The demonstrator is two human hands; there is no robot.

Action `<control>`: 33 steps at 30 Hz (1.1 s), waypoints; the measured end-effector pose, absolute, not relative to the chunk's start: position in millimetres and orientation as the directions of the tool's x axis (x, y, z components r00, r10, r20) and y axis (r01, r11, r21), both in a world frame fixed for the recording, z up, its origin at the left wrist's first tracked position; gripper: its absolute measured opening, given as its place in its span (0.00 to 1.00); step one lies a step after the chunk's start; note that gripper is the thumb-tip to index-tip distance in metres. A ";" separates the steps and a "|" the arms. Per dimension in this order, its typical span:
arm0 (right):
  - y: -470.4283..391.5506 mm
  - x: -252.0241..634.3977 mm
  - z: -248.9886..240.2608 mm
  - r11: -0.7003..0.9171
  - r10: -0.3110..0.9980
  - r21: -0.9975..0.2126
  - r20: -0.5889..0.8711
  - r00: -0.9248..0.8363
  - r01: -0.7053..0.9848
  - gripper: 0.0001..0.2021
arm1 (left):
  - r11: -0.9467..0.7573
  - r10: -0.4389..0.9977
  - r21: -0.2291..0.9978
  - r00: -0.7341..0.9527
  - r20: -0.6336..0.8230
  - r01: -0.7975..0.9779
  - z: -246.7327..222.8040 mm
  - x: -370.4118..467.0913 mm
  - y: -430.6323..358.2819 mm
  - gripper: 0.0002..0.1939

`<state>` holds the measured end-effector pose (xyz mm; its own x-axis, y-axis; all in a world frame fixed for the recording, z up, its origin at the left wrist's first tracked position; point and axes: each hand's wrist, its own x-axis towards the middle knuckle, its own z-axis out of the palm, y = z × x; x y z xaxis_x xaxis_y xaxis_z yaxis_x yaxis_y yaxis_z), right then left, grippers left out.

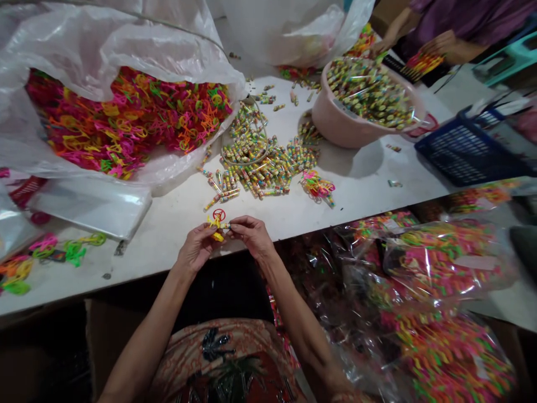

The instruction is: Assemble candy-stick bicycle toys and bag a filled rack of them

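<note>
Near the table's front edge, my left hand (198, 246) is closed on a small yellow plastic toy (217, 236), with a red ring (218, 214) standing up just above it. My right hand (253, 235) pinches the end of a small patterned tube (225, 226), whose other end meets the yellow toy between my hands. Just beyond lies a pile of similar patterned tubes (268, 170), with a wire loop (245, 162) on it. A small bunch of bright plastic toys (319, 186) lies to the right of the pile.
A large plastic bag (176, 53) of bright toys fills the left. Clear bags (96, 207) lie below it. A pink basin (342, 126) of tubes and a blue basket (465, 148) stand right. Packed bags (444, 263) sit below. Another person's hands (440, 43) work at back right.
</note>
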<state>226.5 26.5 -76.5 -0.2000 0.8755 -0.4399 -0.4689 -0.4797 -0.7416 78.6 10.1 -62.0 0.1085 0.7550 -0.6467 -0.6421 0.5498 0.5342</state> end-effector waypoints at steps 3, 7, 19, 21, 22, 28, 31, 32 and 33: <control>26.0 228.2 -77.7 -0.493 0.867 -0.729 -0.453 -0.206 -0.475 0.14 | 0.561 0.759 0.550 0.118 -0.641 -0.619 -62.5 78.2 10.4 0.07; 23.9 227.7 -79.8 -0.531 0.845 -0.687 -0.471 -0.252 -0.496 0.15 | 0.616 0.727 0.502 0.191 -0.660 -0.607 -63.6 78.6 8.9 0.07; 17.6 244.8 -76.6 -0.447 0.888 -0.754 -0.439 -0.137 -0.481 0.14 | 0.616 0.726 0.523 0.166 -0.668 -0.589 -63.5 93.3 10.8 0.06; 16.5 246.6 -78.9 -0.469 0.879 -0.738 -0.446 -0.170 -0.485 0.14 | 0.623 0.723 0.510 0.187 -0.665 -0.593 -62.9 97.2 9.9 0.06; 16.0 247.3 -80.0 -0.485 0.870 -0.721 -0.454 -0.190 -0.494 0.14 | 0.628 0.723 0.506 0.202 -0.661 -0.591 -62.6 98.7 9.4 0.06; 11.3 249.9 -74.0 -0.418 0.903 -0.799 -0.417 -0.104 -0.431 0.12 | 0.624 0.738 0.593 0.134 -0.662 -0.509 -60.8 101.9 8.3 0.13; 7.3 251.0 -65.3 -0.323 0.938 -0.887 -0.347 0.015 -0.329 0.10 | 0.584 0.766 0.671 0.036 -0.642 -0.457 -60.0 103.6 7.7 0.17; 5.7 251.4 -63.3 -0.315 0.939 -0.896 -0.342 0.035 -0.312 0.10 | 0.582 0.769 0.682 0.026 -0.639 -0.443 -60.2 104.8 7.4 0.19; 4.3 251.9 -62.2 -0.316 0.938 -0.899 -0.344 0.040 -0.304 0.10 | 0.591 0.766 0.684 0.032 -0.642 -0.428 -61.0 106.5 7.2 0.20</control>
